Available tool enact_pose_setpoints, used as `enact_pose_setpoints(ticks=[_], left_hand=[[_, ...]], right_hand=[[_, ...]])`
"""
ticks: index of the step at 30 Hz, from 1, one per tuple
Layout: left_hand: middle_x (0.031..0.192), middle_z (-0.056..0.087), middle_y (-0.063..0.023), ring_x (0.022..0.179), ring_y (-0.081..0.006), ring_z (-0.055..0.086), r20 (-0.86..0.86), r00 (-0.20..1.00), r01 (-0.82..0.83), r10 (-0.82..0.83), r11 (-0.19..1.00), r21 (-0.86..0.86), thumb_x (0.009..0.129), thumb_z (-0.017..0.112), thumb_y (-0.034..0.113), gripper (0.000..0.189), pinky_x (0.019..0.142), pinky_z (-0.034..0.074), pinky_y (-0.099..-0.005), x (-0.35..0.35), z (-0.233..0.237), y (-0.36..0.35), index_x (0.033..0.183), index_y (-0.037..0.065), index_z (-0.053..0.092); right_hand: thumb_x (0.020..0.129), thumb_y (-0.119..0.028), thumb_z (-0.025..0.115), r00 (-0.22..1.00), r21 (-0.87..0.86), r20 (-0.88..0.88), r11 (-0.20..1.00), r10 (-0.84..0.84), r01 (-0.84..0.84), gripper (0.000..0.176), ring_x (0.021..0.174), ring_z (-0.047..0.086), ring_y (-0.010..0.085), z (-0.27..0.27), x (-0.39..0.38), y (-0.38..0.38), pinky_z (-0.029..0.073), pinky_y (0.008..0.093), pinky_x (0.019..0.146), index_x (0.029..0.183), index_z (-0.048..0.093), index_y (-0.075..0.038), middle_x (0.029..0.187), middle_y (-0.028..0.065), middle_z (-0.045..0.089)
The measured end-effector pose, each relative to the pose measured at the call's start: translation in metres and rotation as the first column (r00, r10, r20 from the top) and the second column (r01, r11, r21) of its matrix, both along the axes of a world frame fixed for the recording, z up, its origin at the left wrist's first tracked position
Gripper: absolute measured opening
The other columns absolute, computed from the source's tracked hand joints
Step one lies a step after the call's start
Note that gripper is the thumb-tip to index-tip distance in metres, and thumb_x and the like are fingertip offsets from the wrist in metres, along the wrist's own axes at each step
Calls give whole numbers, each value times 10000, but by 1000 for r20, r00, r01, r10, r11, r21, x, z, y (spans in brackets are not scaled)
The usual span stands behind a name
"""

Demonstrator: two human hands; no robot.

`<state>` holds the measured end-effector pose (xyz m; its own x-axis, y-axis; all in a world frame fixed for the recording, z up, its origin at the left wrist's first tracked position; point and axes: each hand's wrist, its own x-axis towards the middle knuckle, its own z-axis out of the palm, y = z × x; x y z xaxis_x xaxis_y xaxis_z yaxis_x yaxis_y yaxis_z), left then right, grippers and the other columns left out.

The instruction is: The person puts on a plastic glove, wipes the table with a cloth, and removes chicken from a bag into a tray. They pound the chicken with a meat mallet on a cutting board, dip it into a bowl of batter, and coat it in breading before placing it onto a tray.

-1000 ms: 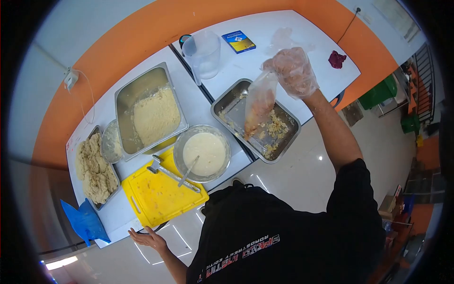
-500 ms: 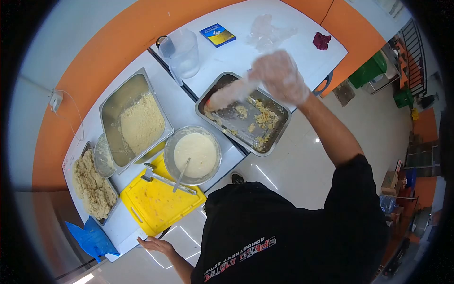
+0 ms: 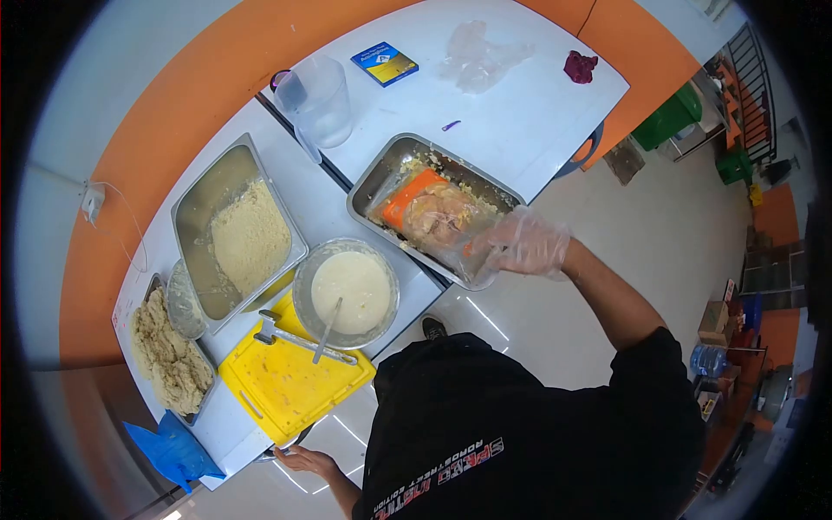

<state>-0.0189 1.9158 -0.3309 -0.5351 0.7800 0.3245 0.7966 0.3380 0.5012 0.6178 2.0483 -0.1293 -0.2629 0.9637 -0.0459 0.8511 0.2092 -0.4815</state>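
My right hand (image 3: 524,244), in a clear plastic glove, grips the end of a plastic bag (image 3: 438,217) at the tray's right side. The bag has an orange label and pinkish pieces that look like raw meat inside. It lies over the metal tray (image 3: 364,191), where yellowish chopped bits cling to the bottom and sides. Bare and with its fingers stretched out, my left hand (image 3: 308,461) is low by the table's near edge, below the yellow cutting board (image 3: 290,381). It appears to hold nothing.
A bowl of white batter (image 3: 351,290) with a spoon stands beside the tray. Farther left are a deep steel pan of flour (image 3: 251,234) and a tray of crumbly coated pieces (image 3: 169,355). A clear jug (image 3: 325,104), a blue-yellow box (image 3: 384,63) and crumpled plastic (image 3: 481,56) sit at the back.
My right hand has come down and toward me, from above the tray to its right side. The bag, blurred and stretched out left before, now lies across the tray. My left hand has moved slightly.
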Motion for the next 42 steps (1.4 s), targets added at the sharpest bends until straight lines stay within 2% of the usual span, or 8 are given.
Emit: enact_pose_setpoints(ticks=[3,9,14,17,24,28,36,42], left_hand=[[1493,327,-223,1396,-367,246,-52,998,-21,20,1000,-18,1055,274,499,664,1145,157,-493,-5,-2,-4,1447,-34,317],[1485,326,-228,1372,-384,280,-108,989,-102,97,994,-42,1055,256,504,654,1121,195,-507,-13,-15,-25,1437,-22,327],[1489,322,-228,1361,-391,292,-109,979,-178,173,984,-31,1053,254,507,659,1114,202,-514,-21,-20,-33,1439,-22,324],[1493,318,-229,1365,-394,285,-136,974,-185,184,983,4,1051,258,508,662,1117,193,-515,-27,-24,-33,1440,-23,322],[1507,291,-247,1392,-395,254,-155,971,-190,183,981,-29,1043,278,516,673,1132,174,-516,-7,-12,-40,1445,-23,317],[1507,281,-256,1398,-398,245,-124,967,-236,223,967,-94,1039,276,527,689,1137,170,-523,-4,-22,-56,1447,-26,312],[1505,275,-254,1398,-406,234,-78,954,-298,289,941,-161,1031,265,553,720,1142,163,-529,-1,-34,-74,1453,-28,296],[1506,273,-250,1397,-405,232,-74,957,-289,282,952,-104,1032,277,546,716,1144,156,-527,-5,-24,-64,1459,-29,286]], right_hand=[[767,-270,581,1000,5,-13,1000,-3,4,224,798,671,312,-3,6,6,535,437,751,860,699,-104,823,122,682],[804,-213,590,890,-177,424,979,168,-100,148,779,661,303,-14,19,27,527,421,728,854,689,-116,810,104,678],[806,-58,625,978,238,-100,959,181,-153,71,660,641,264,66,26,67,531,308,586,788,689,-32,772,147,696],[812,-111,635,972,237,136,947,190,-218,53,706,645,311,122,10,104,525,399,691,812,688,-109,759,128,675],[797,-57,619,982,174,47,966,184,-190,82,795,666,223,155,-27,173,528,362,753,815,698,-49,846,100,716],[852,-122,603,978,145,-73,972,195,-183,108,801,687,259,124,-28,215,538,368,747,875,694,-69,884,126,716],[913,-268,565,993,476,114,878,-10,-46,189,904,657,346,73,-20,256,514,409,815,934,672,-114,895,144,696],[924,-344,568,917,339,382,941,-117,-21,302,946,665,322,50,-22,252,516,407,862,968,662,-60,1021,149,687]])
